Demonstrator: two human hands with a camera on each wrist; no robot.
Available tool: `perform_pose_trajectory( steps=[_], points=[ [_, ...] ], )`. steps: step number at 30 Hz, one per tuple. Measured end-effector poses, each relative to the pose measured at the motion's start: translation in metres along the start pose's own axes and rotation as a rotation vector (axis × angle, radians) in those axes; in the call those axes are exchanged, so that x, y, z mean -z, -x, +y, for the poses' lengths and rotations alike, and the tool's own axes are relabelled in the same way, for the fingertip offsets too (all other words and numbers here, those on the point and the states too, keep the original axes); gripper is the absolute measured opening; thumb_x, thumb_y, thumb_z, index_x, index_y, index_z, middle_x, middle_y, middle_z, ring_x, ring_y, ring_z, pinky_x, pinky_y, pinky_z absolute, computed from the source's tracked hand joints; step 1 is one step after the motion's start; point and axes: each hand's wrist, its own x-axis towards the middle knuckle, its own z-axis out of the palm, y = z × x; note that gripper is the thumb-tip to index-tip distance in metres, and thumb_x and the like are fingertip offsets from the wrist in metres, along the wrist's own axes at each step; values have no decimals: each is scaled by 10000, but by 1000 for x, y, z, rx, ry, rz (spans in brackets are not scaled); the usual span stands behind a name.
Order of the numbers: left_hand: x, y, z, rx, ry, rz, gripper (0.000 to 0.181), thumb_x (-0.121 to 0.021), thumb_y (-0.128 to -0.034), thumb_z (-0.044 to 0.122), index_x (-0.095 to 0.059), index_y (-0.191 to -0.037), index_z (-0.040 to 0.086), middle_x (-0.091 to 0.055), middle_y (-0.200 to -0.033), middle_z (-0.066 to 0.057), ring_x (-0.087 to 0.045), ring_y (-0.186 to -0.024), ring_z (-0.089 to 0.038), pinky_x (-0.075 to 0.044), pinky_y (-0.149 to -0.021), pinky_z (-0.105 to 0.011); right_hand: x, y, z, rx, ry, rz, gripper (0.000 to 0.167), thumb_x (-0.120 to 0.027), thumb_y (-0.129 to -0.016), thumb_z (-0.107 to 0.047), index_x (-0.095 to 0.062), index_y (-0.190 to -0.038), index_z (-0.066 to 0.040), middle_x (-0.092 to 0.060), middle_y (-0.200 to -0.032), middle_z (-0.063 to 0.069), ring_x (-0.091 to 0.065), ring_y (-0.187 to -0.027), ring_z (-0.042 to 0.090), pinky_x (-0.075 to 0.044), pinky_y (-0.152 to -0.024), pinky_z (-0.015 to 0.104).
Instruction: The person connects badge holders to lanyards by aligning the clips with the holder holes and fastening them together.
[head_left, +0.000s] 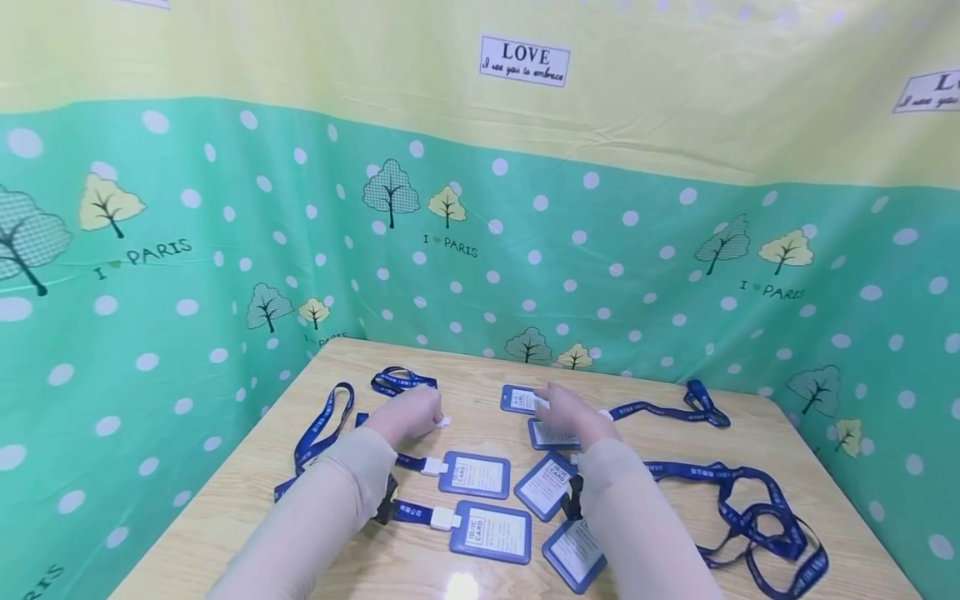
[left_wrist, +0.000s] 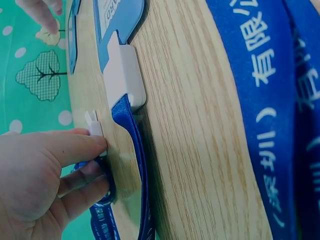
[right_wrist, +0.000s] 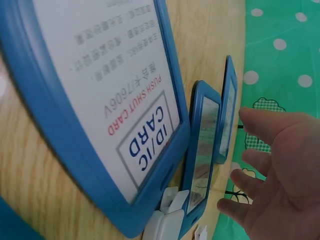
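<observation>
At the back left of the table, my left hand (head_left: 411, 414) pinches the white plastic clip (left_wrist: 96, 129) of a blue lanyard (left_wrist: 104, 222) between thumb and index finger. The strap lies looped behind that hand. My right hand (head_left: 573, 414) is over the back middle, its fingers spread and slightly bent, holding nothing. Its fingertips are beside the farthest blue ID card holder (head_left: 517, 399); whether they touch it I cannot tell. A second card holder (right_wrist: 202, 145) lies just nearer, partly covered by the right hand in the head view.
Two card holders (head_left: 476, 475) (head_left: 491, 533) with white clips and blue lanyards lie at centre left. Two more holders (head_left: 546, 486) (head_left: 576, 554) lie tilted near the right forearm. Tangled blue straps (head_left: 772, 521) spread across the right side. A patterned curtain (head_left: 637, 275) stands behind the wooden table.
</observation>
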Motion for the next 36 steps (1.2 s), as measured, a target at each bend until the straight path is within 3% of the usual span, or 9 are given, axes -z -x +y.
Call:
perform_pose_trajectory(
  steps=[9,19,30,36],
  points=[
    [2,1,2,7,6,1,162,-634,-1010,151,-703,-877,90,-596,-795,-25,-578,-689,-176,-520,-674,-312,-6,5,-5,5,70,-51,464,-593,-1029,-242,-546,-1476,-126,-443,-1551,172,-365,-1439,410,-293,-1165,587],
    [5,4,4,9,11,5,86,-647,-988,105,-722,-968,68,-599,-812,-20,-577,-696,-171,-526,-686,-313,-12,5,-17,52,102,-77,476,-572,-1031,-204,-520,-1500,-141,-327,-1616,185,-309,-1466,417,-264,-1183,569],
    [3,1,2,-7,6,9,63,-655,-972,73,-717,-964,66,-595,-802,-20,-575,-696,-168,-523,-679,-309,-21,6,-34,119,166,-97,509,-629,-992,-181,-534,-1491,-167,-337,-1616,166,-325,-1464,399,-273,-1185,554],
    [2,1,2,0,16,6,68,-659,-977,96,-718,-962,66,-596,-811,-21,-575,-708,-173,-528,-703,-320,-25,6,-41,164,201,-86,494,-650,-966,-116,-579,-1452,-164,-429,-1566,141,-381,-1439,374,-304,-1176,536]
  ],
)
